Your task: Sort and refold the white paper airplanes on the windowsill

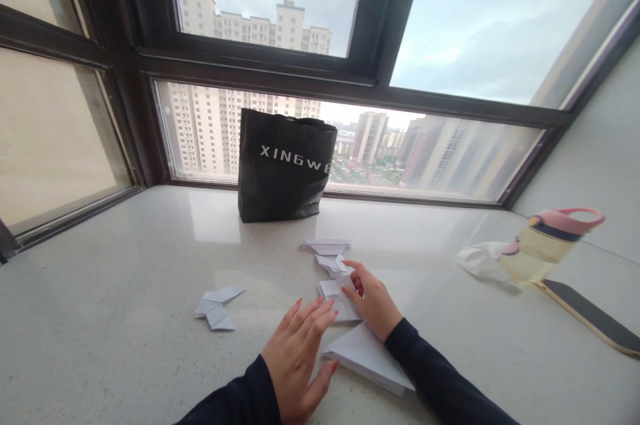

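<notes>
My left hand hovers low over the sill with its fingers stretched and slightly apart, holding nothing. Its fingertips come close to a flat folded paper square. My right hand reaches over that square with curved fingers, the index tip at the edge of a small folded paper piece. Between index finger and thumb there is a gap, and I see nothing gripped. A folded paper strip lies just beyond. Closer to me, a larger folded paper triangle rests partly under my right wrist. Off to the left lies an angled folded paper piece.
A black bag with white letters stands against the window. On the right are a crumpled white tissue, a bottle with a pink lid and a dark flat phone-like object. The speckled white sill meets dark window frames.
</notes>
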Tool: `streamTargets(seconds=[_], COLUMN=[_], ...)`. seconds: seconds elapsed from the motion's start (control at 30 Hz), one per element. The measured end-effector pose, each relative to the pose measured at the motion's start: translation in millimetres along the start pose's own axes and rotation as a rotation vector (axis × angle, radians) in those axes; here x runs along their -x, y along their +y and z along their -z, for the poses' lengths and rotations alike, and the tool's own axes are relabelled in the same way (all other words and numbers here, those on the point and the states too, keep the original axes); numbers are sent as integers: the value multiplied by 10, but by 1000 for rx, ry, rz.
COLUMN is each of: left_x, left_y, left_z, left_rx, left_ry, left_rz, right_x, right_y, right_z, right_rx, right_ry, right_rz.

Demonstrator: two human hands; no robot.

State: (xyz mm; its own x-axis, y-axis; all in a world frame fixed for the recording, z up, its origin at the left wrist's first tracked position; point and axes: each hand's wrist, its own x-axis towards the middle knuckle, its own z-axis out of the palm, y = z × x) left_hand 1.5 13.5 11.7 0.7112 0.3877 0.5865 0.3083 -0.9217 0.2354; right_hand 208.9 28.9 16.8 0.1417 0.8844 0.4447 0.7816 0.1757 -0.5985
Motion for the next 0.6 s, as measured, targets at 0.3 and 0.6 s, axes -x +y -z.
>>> streamTargets(seconds=[0.3, 0.6], left_x=[11, 9], left_y=[-178, -206], left_z=[-114, -123], left_rx=[-64, -46], left_ry=[-233, -259], left_rz=[12, 40], right_x=[5, 16], right_y=[-33, 20], right_z=[-4, 52], right_rx=[64, 361], right_ry=[-17, -15], right_rz=[11, 69])
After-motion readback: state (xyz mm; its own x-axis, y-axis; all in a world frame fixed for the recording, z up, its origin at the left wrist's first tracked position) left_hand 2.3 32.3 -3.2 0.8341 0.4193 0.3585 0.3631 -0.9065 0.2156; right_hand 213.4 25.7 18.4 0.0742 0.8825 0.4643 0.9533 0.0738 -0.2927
